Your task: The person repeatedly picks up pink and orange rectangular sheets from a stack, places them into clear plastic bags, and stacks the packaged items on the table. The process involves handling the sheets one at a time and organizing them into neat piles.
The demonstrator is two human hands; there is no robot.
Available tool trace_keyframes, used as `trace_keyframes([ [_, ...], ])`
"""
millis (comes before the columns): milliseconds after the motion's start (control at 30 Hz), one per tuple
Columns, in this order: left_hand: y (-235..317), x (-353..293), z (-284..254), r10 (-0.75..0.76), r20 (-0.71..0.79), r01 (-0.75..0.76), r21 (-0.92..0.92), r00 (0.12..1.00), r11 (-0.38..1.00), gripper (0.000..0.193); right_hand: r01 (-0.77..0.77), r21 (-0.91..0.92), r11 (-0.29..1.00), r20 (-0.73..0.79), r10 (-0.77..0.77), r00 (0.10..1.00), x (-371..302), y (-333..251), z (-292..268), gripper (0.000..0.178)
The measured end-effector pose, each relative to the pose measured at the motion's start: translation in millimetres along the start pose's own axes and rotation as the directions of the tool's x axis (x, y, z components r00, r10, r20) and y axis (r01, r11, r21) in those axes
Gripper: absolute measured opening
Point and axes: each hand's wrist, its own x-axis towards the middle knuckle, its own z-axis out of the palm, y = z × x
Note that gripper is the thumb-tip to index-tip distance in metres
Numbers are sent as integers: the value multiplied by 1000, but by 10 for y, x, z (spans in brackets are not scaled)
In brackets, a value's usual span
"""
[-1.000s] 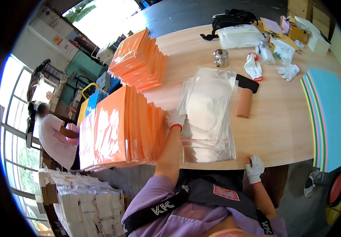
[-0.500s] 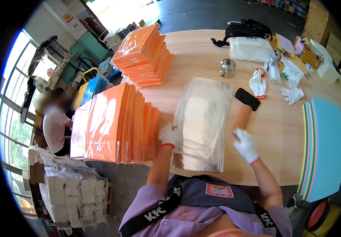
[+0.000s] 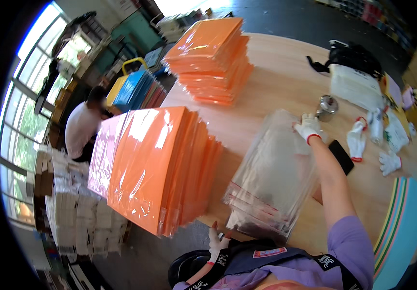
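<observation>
A stack of clear plastic bags lies on the table in front of me, its near edges uneven. My right hand, in a white glove with bare fingertips, rests with fingers spread on the stack's far right corner. My left hand, gloved the same way, is low by the table's near edge, beside the bags' near left corner. Its fingers are apart, and I see nothing held in them. Under my right forearm, a brownish-orange piece shows only in part. A black phone lies right of that forearm.
Wrapped orange packs stand in a near stack and a far stack. A metal pot, loose white gloves and a white plastic-wrapped bundle lie right. Coloured sheets fill the right edge. A person sits at left.
My right hand has moved from beside the brownish-orange roll to the bags' far right corner. My left hand has left the bags' left edge and come down toward me. The view has shifted.
</observation>
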Motion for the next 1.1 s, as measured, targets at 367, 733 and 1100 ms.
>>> trace_keyframes([
  [367, -575, 342, 179, -559, 580, 714, -699, 592, 31, 14, 288, 41, 957, 111, -291, 950, -167, -495, 30, 50],
  [733, -553, 282, 164, -490, 523, 639, -764, 698, 95, 24, 384, 156, 910, 295, -414, 861, -624, -846, -87, 60],
  [1100, -598, 156, 154, -433, 590, 654, -757, 682, -1, 28, 342, -92, 935, 356, -290, 888, -743, -997, -92, 72],
])
